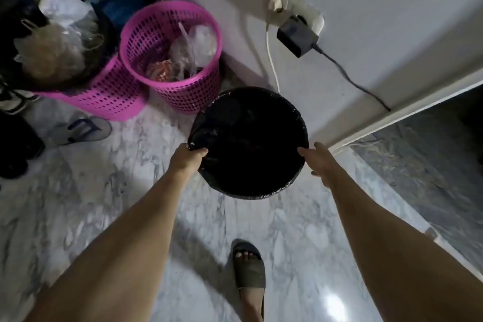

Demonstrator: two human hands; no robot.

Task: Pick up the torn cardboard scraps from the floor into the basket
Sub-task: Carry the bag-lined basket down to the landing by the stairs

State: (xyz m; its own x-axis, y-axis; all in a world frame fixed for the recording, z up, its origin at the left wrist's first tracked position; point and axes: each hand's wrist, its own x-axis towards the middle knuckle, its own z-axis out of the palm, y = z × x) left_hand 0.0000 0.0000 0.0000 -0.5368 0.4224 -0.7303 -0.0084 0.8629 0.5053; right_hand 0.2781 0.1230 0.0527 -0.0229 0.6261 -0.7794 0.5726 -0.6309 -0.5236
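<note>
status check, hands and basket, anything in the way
Left hand gripping black-lined basket rim; right hand on opposite rim. No scraps visible. Pink basket close behind.

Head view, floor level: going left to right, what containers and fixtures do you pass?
Pink basket stuffed with bags → upright pink basket → black-lined bin, with the left hand and right hand at its rim → black power adapter on the wall → door threshold.

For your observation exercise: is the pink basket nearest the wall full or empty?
Partly full: the pink basket holds clear plastic wrapping and a reddish item, below its rim.
</note>
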